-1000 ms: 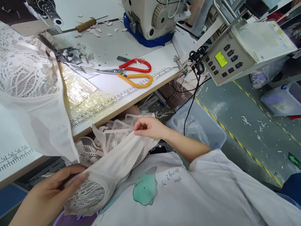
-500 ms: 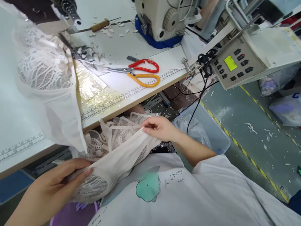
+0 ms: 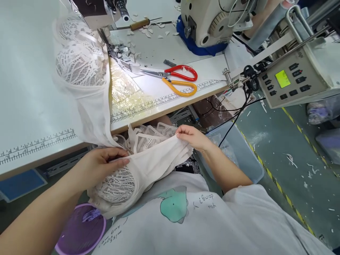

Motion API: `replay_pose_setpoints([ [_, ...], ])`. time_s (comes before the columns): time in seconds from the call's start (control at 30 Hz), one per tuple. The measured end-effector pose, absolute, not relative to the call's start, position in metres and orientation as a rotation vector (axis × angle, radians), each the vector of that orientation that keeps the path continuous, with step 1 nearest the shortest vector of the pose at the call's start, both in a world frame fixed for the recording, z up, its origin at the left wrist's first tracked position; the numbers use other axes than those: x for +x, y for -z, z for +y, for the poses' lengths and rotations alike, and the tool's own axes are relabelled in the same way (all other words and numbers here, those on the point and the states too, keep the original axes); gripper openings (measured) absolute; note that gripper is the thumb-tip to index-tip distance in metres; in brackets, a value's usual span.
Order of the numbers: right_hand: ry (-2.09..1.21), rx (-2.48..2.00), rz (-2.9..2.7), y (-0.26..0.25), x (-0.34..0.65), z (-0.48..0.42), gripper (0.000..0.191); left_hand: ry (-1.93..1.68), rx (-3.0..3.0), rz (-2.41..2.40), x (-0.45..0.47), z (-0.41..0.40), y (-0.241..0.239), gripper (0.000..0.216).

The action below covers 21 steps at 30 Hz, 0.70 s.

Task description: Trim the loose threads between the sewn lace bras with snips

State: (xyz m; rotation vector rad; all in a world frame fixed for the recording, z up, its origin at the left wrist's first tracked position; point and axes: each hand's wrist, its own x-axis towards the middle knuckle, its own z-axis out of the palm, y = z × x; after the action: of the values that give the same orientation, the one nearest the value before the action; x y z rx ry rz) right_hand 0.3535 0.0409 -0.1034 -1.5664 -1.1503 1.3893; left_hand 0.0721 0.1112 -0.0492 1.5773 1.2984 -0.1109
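Observation:
A white lace bra (image 3: 148, 166) is stretched between my two hands over my lap, its lace cup hanging at the left. My left hand (image 3: 103, 164) pinches its upper edge beside that cup. The far end of the band is gripped between the thumb and fingers of my right hand (image 3: 192, 138). More lace pieces (image 3: 151, 138) lie behind it, below the table edge. Another white lace bra (image 3: 82, 67) rests on the table at the left, under the sewing machine head (image 3: 98, 10), its wing draping over the edge.
Scissors (image 3: 170, 78) with red and yellow handles lie on the table, near a wooden-handled awl (image 3: 140, 24) and fabric scraps. A second machine (image 3: 207, 24) and a control box (image 3: 292, 78) stand to the right. Below are a clear bin (image 3: 255, 170) and a purple basket (image 3: 102, 230).
The view has shifted left, so the table and machines appear farther right. My left hand has moved up and the bra's edge looks straighter and tauter. Both hands keep hold of it.

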Motion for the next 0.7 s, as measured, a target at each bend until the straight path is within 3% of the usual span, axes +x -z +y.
replay_pose_setpoints([
  [0.23,-1.247,-1.665,-1.345,0.103,0.357,0.042,0.007,0.1,1.743,1.334,0.073,0.104,0.044,0.036],
  [0.43,-0.741,-1.448,-1.82,0.073,0.33,0.044,0.012,0.074,1.752,1.3,0.076,0.099,0.04,0.037],
  [0.53,-0.865,-1.155,-2.091,0.063,0.297,0.05,0.014,0.094,1.732,1.266,0.078,0.098,0.035,0.037],
  [0.7,-1.264,-1.187,-2.238,0.066,0.273,0.066,0.011,0.124,1.691,1.228,0.073,0.096,0.036,0.038],
])
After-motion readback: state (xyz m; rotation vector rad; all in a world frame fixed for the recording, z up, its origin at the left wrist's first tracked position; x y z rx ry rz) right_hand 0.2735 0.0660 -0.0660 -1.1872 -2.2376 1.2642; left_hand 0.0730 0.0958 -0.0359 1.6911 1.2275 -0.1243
